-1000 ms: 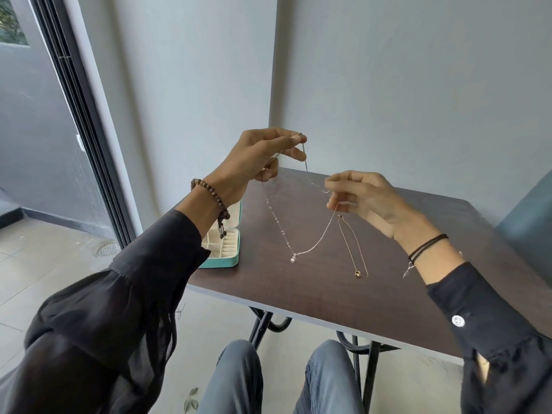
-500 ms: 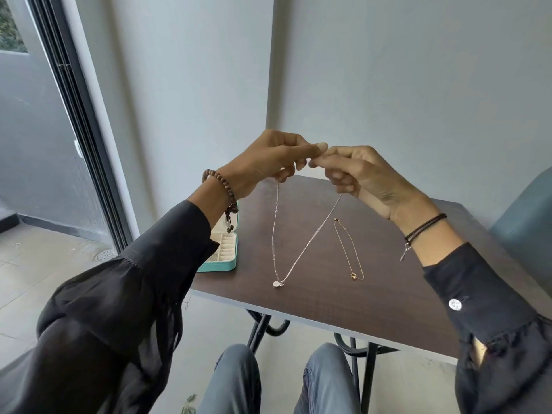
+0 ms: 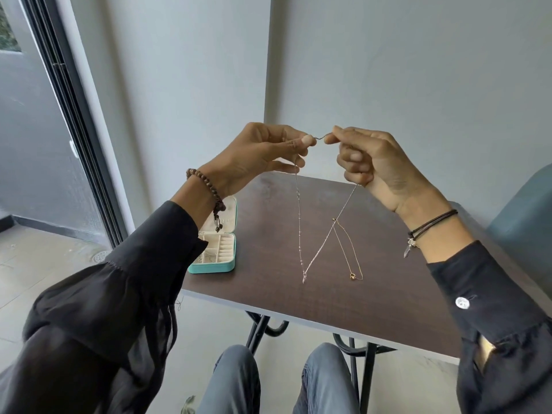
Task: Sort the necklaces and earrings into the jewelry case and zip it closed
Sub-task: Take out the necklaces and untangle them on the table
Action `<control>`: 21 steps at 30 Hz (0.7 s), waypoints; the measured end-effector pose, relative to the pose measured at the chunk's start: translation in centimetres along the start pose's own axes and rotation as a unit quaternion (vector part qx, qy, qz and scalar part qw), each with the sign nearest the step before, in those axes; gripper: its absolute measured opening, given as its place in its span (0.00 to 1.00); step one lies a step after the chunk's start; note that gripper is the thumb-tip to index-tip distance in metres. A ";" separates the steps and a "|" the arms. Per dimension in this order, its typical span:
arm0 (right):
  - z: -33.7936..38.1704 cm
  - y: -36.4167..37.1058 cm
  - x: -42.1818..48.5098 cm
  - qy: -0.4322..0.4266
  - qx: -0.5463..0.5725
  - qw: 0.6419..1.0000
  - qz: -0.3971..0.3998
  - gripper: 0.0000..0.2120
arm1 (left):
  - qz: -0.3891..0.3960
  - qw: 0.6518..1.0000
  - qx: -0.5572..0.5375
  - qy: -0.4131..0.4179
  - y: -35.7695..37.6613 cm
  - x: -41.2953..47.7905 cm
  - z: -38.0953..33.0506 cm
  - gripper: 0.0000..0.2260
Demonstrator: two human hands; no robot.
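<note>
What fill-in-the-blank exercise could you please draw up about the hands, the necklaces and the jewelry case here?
1. The left hand and the right hand pinch the silver necklace at its top, while the gold necklace lies on the ____.
2. The jewelry case stands ____, its compartments showing.
3. The beaded bracelet sits on the ____ wrist.

Missing words: table; open; left.
</note>
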State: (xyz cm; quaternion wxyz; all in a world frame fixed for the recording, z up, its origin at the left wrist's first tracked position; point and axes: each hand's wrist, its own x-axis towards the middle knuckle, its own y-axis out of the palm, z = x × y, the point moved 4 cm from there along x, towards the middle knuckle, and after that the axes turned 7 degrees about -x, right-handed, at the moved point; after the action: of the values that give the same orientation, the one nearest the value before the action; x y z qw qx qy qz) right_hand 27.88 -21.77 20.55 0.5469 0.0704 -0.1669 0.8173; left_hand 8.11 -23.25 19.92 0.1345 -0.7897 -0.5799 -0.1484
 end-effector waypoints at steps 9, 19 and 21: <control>-5.7 -0.4 2.3 0.056 -0.048 0.997 -0.003 0.11 | -0.036 0.997 0.057 -0.047 -0.8 2.4 5.0 0.13; -15.1 -1.0 8.0 0.132 -0.173 0.976 -0.007 0.08 | -0.072 0.971 0.189 -0.130 -2.5 7.6 15.4 0.05; -16.9 -1.2 9.4 0.141 -0.196 0.970 -0.010 0.08 | -0.086 0.960 0.226 -0.141 -2.8 8.7 17.5 0.05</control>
State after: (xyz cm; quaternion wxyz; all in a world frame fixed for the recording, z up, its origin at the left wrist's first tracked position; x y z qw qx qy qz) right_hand 26.41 -7.33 7.81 0.5763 -0.1523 -0.2444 0.7648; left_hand 9.24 -8.10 7.29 0.2133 -0.6984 -0.6774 0.0886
